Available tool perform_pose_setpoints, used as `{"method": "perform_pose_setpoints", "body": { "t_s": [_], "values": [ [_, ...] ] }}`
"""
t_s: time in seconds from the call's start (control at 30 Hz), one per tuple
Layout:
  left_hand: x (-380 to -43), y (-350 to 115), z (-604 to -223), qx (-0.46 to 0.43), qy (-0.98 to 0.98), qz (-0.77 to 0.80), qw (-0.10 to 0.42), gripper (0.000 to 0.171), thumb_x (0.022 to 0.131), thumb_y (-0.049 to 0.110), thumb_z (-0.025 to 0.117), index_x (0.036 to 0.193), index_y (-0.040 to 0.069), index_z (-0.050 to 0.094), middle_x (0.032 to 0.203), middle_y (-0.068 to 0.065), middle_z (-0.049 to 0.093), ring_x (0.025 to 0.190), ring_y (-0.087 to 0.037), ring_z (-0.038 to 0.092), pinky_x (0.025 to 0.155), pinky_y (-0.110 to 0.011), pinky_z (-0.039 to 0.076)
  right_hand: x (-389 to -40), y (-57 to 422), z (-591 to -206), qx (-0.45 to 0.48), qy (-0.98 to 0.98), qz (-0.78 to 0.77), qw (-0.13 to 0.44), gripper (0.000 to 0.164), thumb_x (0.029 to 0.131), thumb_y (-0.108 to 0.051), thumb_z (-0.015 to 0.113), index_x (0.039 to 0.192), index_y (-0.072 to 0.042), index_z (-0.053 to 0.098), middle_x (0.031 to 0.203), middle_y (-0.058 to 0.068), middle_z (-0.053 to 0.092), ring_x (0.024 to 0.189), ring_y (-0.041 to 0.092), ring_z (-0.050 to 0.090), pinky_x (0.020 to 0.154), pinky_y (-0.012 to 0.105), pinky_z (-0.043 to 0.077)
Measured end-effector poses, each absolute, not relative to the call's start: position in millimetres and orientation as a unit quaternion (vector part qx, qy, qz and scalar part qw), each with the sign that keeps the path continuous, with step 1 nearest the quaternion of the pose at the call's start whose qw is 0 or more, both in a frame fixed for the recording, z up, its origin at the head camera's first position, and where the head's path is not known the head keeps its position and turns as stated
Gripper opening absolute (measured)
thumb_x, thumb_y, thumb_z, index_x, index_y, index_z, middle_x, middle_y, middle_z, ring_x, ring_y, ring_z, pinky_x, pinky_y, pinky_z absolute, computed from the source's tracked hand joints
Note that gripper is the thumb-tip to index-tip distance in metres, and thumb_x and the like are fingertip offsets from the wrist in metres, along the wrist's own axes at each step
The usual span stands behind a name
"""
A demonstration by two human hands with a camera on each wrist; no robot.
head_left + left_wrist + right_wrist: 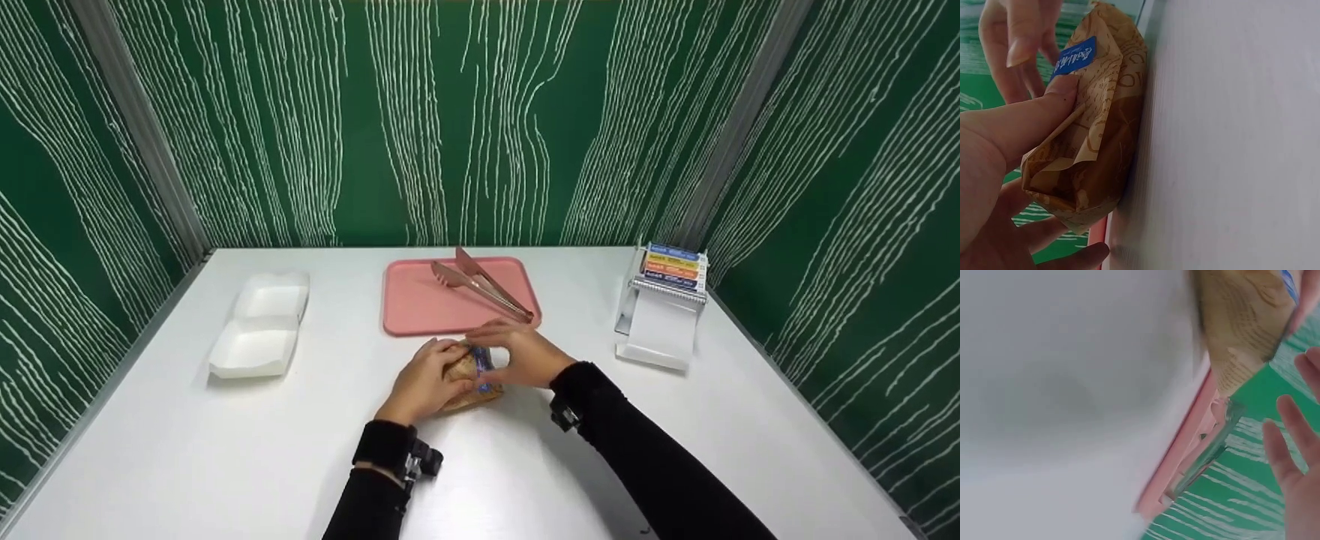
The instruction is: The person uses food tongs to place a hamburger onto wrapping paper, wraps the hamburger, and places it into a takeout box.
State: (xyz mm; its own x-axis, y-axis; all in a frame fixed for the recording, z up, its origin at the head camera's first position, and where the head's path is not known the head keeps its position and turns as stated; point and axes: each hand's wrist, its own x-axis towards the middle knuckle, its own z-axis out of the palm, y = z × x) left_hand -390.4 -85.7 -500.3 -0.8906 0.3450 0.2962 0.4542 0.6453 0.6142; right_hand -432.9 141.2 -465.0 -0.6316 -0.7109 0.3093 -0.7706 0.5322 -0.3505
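Note:
A bundle wrapped in printed brown paper (1123, 124) lies on the white table, its folded flaps showing at one end. A blue label with white lettering (1077, 55) sits across the wrap. My left hand (429, 379) holds the bundle from its left side, with the thumb (1044, 115) pressing on the paper beside the label. My right hand (529, 356) is at the bundle's right side, its fingers (1280, 453) extended and spread apart from the paper in the right wrist view. What the wrap contains is hidden.
Behind the hands lies a pink tray (412, 300) with metal tongs (487, 289) on it. An opened white takeaway box (259, 341) stands at left. At right is a stand (667, 281) with coloured label strips and a hanging white sheet (661, 328). Green walls enclose the table.

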Motion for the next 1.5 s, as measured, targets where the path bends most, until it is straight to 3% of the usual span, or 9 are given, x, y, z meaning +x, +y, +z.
{"method": "perform_pose_setpoints", "body": {
  "t_s": [0.13, 0.37, 0.53, 0.7, 0.93, 1.23, 1.5],
  "values": [
    [-390, -84, -500, -0.221, -0.903, -0.362, 0.074, 0.063, 0.089, 0.024, 0.084, 0.145, 0.006, 0.062, 0.151, -0.016, 0.055, 0.147, -0.044, 0.04, 0.119, -0.059, 0.035, -426, 143, -471, 0.449, -0.875, 0.171, 0.065, 0.066, 0.09, -0.033, 0.084, 0.143, 0.0, 0.062, 0.147, 0.016, 0.061, 0.137, 0.039, 0.054, 0.115, 0.051, 0.044],
    [-390, -83, -500, -0.217, -0.903, -0.362, 0.078, 0.064, 0.088, 0.023, 0.084, 0.146, 0.008, 0.061, 0.149, -0.013, 0.056, 0.141, -0.036, 0.048, 0.117, -0.054, 0.04, -421, 140, -473, 0.409, -0.899, 0.151, 0.024, 0.075, 0.094, -0.037, 0.079, 0.153, 0.001, 0.05, 0.155, 0.02, 0.05, 0.143, 0.038, 0.048, 0.117, 0.047, 0.041],
    [-390, -84, -500, -0.216, -0.902, -0.366, 0.069, 0.063, 0.088, 0.025, 0.084, 0.145, 0.008, 0.062, 0.15, -0.014, 0.056, 0.146, -0.041, 0.042, 0.12, -0.056, 0.035, -422, 134, -475, 0.379, -0.912, 0.157, -0.012, 0.092, 0.088, -0.044, 0.085, 0.157, 0.001, 0.044, 0.158, 0.019, 0.047, 0.146, 0.035, 0.045, 0.12, 0.046, 0.038],
    [-389, -86, -500, -0.217, -0.897, -0.378, 0.068, 0.062, 0.088, 0.026, 0.085, 0.143, 0.005, 0.064, 0.149, -0.015, 0.056, 0.148, -0.046, 0.037, 0.122, -0.056, 0.03, -427, 126, -478, 0.351, -0.921, 0.165, -0.041, 0.101, 0.078, -0.047, 0.092, 0.158, -0.007, 0.045, 0.158, 0.013, 0.049, 0.145, 0.031, 0.047, 0.12, 0.044, 0.038],
    [-391, -94, -500, -0.242, -0.893, -0.376, 0.042, 0.064, 0.09, 0.027, 0.083, 0.147, 0.007, 0.061, 0.153, -0.017, 0.052, 0.149, -0.043, 0.036, 0.122, -0.056, 0.031, -430, 120, -481, 0.338, -0.926, 0.164, -0.043, 0.099, 0.07, -0.046, 0.097, 0.15, -0.006, 0.054, 0.143, 0.01, 0.062, 0.132, 0.028, 0.056, 0.113, 0.044, 0.045],
    [-391, -108, -499, -0.283, -0.899, -0.333, -0.012, 0.1, 0.076, 0.03, 0.094, 0.16, 0.012, 0.044, 0.163, -0.017, 0.039, 0.149, -0.041, 0.034, 0.119, -0.059, 0.033, -424, 122, -488, 0.33, -0.924, 0.188, -0.041, 0.096, 0.069, -0.046, 0.098, 0.147, -0.009, 0.056, 0.136, 0.007, 0.064, 0.125, 0.025, 0.059, 0.109, 0.044, 0.048],
    [-389, -103, -498, -0.261, -0.925, -0.277, 0.023, 0.103, 0.07, 0.033, 0.098, 0.158, 0.012, 0.048, 0.135, -0.014, 0.058, 0.126, -0.035, 0.053, 0.108, -0.056, 0.042, -420, 122, -485, 0.337, -0.922, 0.19, -0.028, 0.087, 0.069, -0.04, 0.099, 0.14, -0.008, 0.06, 0.128, 0.006, 0.065, 0.118, 0.024, 0.061, 0.106, 0.044, 0.05]
  ]
}}
